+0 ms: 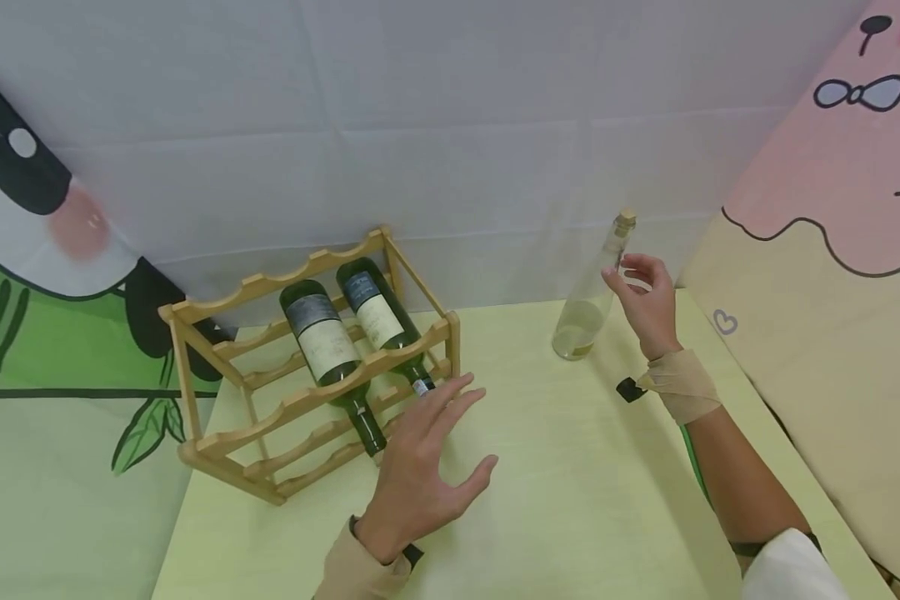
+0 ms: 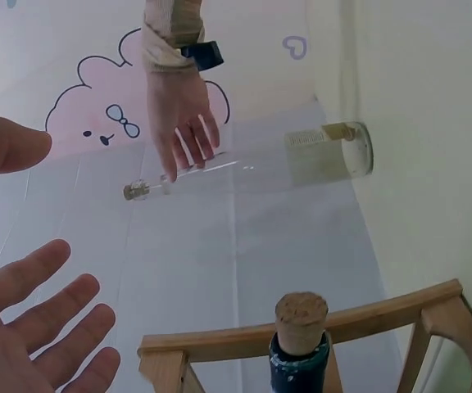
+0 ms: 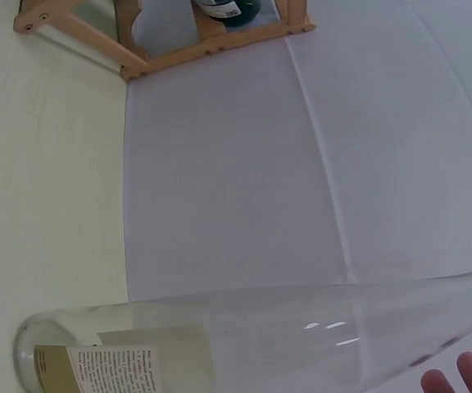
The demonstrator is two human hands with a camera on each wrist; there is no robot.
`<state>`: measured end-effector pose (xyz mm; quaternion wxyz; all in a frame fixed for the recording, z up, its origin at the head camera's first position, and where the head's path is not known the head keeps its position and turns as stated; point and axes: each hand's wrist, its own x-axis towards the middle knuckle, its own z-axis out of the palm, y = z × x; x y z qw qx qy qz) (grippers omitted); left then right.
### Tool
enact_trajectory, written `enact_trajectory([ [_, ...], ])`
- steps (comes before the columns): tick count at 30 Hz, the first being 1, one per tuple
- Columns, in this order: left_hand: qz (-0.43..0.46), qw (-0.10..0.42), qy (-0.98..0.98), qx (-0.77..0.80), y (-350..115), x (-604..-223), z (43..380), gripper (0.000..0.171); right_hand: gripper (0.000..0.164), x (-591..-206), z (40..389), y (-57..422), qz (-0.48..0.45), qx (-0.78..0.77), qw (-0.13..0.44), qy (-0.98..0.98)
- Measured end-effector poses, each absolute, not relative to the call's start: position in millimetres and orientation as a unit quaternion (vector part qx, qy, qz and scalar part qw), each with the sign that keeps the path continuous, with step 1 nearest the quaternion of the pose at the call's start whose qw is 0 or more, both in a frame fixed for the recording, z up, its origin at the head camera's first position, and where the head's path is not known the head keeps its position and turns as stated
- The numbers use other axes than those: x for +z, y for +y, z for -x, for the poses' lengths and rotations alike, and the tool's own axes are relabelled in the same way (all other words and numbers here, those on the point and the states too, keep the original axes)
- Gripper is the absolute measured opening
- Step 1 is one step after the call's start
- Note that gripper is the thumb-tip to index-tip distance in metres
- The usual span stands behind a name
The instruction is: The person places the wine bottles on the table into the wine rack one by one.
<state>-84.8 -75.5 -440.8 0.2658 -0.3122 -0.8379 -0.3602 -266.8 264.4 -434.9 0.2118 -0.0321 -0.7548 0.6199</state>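
Observation:
A clear glass bottle (image 1: 587, 310) with a cork stopper (image 1: 626, 218) stands on the table to the right. My right hand (image 1: 647, 304) is at its neck, thumb and fingers to either side and loosely bent; the right wrist view shows gaps between them and the glass (image 3: 301, 336). My left hand (image 1: 425, 467) is spread open with nothing in it, in front of the wooden wine rack (image 1: 258, 287). Two dark green wine bottles, a left one (image 1: 326, 337) and a right one (image 1: 375, 308), lie on the rack's top tier, necks toward me. One cork (image 2: 301, 321) shows in the left wrist view.
The pale table (image 1: 555, 500) meets a light cloth backdrop (image 1: 450, 167) behind the rack and clear bottle. Printed cartoon panels stand at both sides, a green one (image 1: 45, 342) left and a pink one (image 1: 832, 175) right.

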Motion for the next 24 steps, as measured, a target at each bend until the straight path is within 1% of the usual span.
enact_trajectory([
  [4, 0.315, 0.248, -0.843, -0.359, -68.1, -449.8, 85.0, 0.073, 0.054, -430.5, 277.4, 261.6, 0.022, 0.621, 0.220, -0.752],
  [8, 0.313, 0.233, -0.848, -0.359, -62.0, -458.3, 85.5, 0.072, 0.054, -428.5, 286.8, 260.6, 0.015, 0.619, 0.214, -0.756],
  [14, 0.311, 0.218, -0.853, -0.357, -55.6, -467.9, 85.2, 0.071, 0.048, -427.4, 298.8, 258.4, -0.010, 0.623, 0.208, -0.754],
  [20, 0.306, 0.217, -0.856, -0.357, -54.9, -470.9, 83.8, 0.069, 0.040, -429.3, 310.9, 255.0, -0.054, 0.651, 0.203, -0.729],
  [24, 0.313, 0.223, -0.851, -0.358, -55.0, -471.1, 85.8, 0.069, 0.037, -431.1, 317.0, 252.2, -0.051, 0.665, 0.195, -0.719],
])
